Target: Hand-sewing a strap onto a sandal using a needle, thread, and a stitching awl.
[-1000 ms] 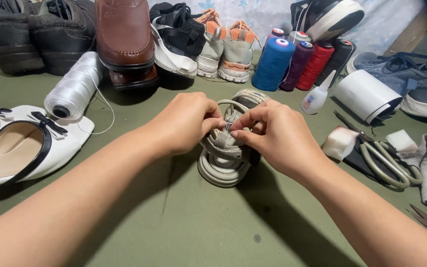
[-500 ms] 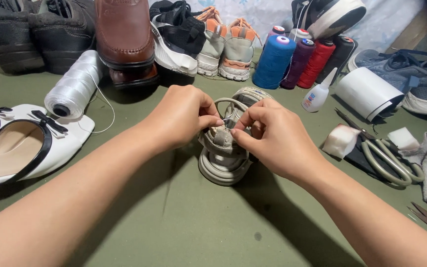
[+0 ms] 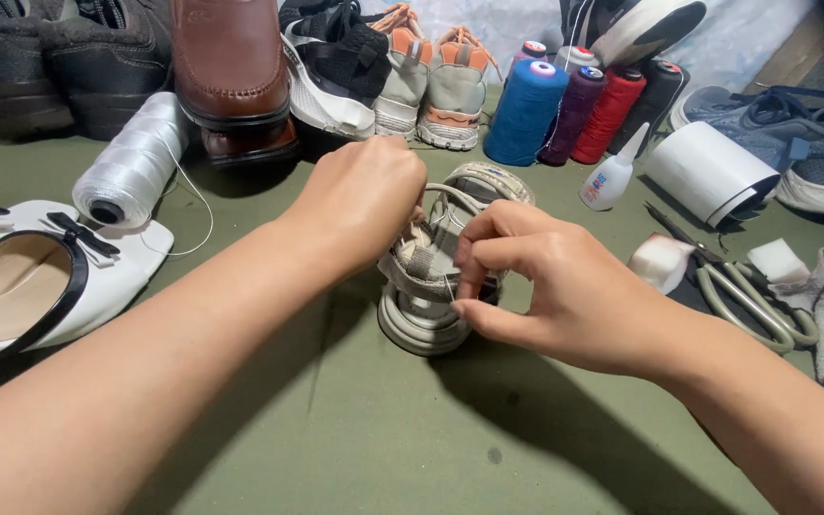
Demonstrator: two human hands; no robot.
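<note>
Head view looks down on a small beige sandal [image 3: 431,286] standing on a green mat [image 3: 336,429] between two bare hands. Left hand [image 3: 364,195] curls over the sandal's upper, its fingers bent around the straps; their tips are hidden, so I cannot tell exactly what they pinch. Right hand [image 3: 545,286] has thumb and forefinger pressed together at the front strap, apparently nipping something thin there, perhaps thread or a needle, too fine to make out.

By its look, the sandal should be light, with a thick, fairly stiff sole and soft, floppy webbing straps that give under the fingers. Such straps likely slide and twist, so the firm hold is the sole edge or heel, with the strap pinched close to where it is worked. It seems sturdy, not fragile.

Around it lie a white thread spool [image 3: 131,162], a white flat shoe [image 3: 40,286] with a black bow, a brown shoe [image 3: 231,67], coloured thread cones [image 3: 574,110], a glue bottle [image 3: 610,176], a white roll [image 3: 708,172] and scissors [image 3: 746,300], all apart from the sandal.
</note>
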